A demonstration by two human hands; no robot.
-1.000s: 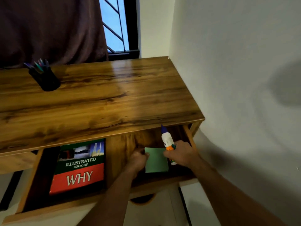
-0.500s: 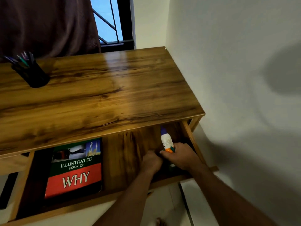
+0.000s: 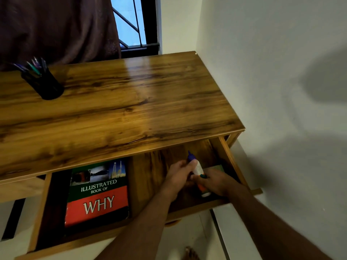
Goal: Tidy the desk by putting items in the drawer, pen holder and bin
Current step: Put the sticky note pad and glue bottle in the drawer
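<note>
The desk drawer (image 3: 223,149) is pulled open, and both my hands are inside its right part. A glue bottle (image 3: 198,168) with a blue cap, white body and orange base lies tilted there, cap pointing to the back. My left hand (image 3: 178,174) curls around its neck just below the cap. My right hand (image 3: 217,182) grips its middle with the thumb and covers most of a green sticky-note pad (image 3: 216,168), of which only the far edge shows. A black pen holder (image 3: 45,85) with several pens stands on the desk top at the back left.
A book titled "Illustrated Book of Why" (image 3: 97,194) lies flat in the drawer's left half. The wooden desk top (image 3: 131,109) overhangs the drawer's back. A white wall runs close along the right, with a dark curtain (image 3: 56,27) and a window behind.
The green pad went from between my hands to the drawer's right side, under my right hand. My left hand moved up onto the glue bottle's neck. The bottle sank lower into the drawer.
</note>
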